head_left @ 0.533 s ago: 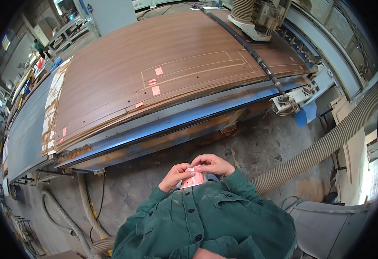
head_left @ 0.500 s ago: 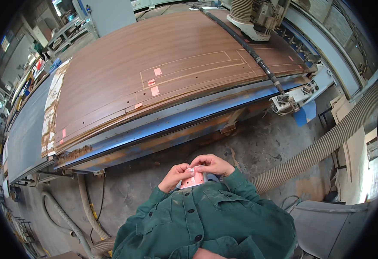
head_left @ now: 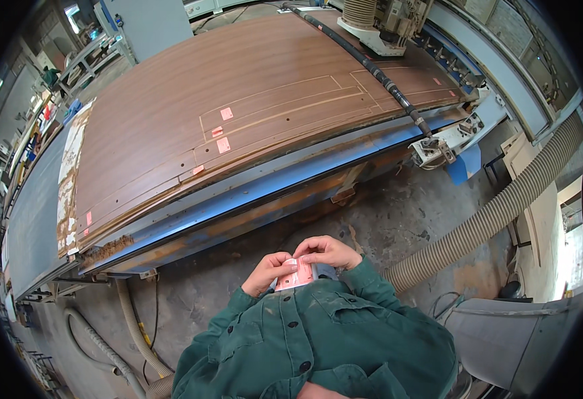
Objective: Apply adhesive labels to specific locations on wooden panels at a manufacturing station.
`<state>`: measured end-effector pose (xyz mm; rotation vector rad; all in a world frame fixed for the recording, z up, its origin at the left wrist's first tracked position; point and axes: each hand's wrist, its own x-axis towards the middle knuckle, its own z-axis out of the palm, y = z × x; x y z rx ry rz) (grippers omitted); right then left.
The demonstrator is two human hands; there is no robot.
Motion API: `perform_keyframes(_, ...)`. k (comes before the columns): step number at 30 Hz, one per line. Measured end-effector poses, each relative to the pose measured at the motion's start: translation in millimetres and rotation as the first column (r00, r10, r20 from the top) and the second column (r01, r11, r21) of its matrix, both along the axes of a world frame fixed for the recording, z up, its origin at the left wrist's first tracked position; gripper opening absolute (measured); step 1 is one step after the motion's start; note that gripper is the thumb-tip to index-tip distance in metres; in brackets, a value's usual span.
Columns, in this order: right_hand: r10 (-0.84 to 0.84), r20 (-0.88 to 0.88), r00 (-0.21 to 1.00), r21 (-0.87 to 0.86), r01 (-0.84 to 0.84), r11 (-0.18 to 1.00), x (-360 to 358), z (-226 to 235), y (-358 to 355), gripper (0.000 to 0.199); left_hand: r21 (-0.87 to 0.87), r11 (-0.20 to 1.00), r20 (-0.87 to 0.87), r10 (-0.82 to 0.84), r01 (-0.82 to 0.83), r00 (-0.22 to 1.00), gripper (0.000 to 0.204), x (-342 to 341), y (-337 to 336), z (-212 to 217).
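Close against the front of my green jacket, both hands hold a small sheet of pink stickers [head_left: 294, 280]. My left hand [head_left: 263, 274] pinches it from the left side, thumb on top. On the other side my right hand [head_left: 332, 252] has its thumb and fingertips closed on the upper edge, almost touching the left fingers. The jacket hides the sheet's lower end. Beyond my hands, a large brown wood-grain board [head_left: 165, 93] lies on the machine bed, with outlines cut into it. Several pink stickers [head_left: 223, 145] are stuck on that board.
The bed's blue front rail [head_left: 251, 207] runs between me and the board. A router head [head_left: 375, 36] stands over the far right, with a black bar [head_left: 378, 74] crossing the board. Ribbed hoses [head_left: 488, 223] lie right and lower left. A grey bin [head_left: 504, 332] stands lower right.
The board and machine have shifted slightly left in the picture as my view turned. My hands keep nearly the same place and grip on the sticker sheet.
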<state>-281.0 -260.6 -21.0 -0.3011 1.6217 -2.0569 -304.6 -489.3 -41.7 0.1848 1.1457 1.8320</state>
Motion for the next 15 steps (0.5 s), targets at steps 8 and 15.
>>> perform_keyframes(8, 0.042, -0.024, 0.999, 0.044, -0.041, 0.998, -47.4, -6.0, 56.2, 0.022, -0.056, 0.998, 0.003, -0.02, 0.02, 1.0, 0.009, -47.4, 44.1, -11.4)
perform_keyframes(15, 0.167, -0.025, 0.986, 0.094, -0.164, 0.982, -151.0, -14.8, 135.7, 0.022, -0.092, 0.996, 0.027, 0.022, -0.02, 0.999, 0.018, -131.9, 132.8, -31.8)
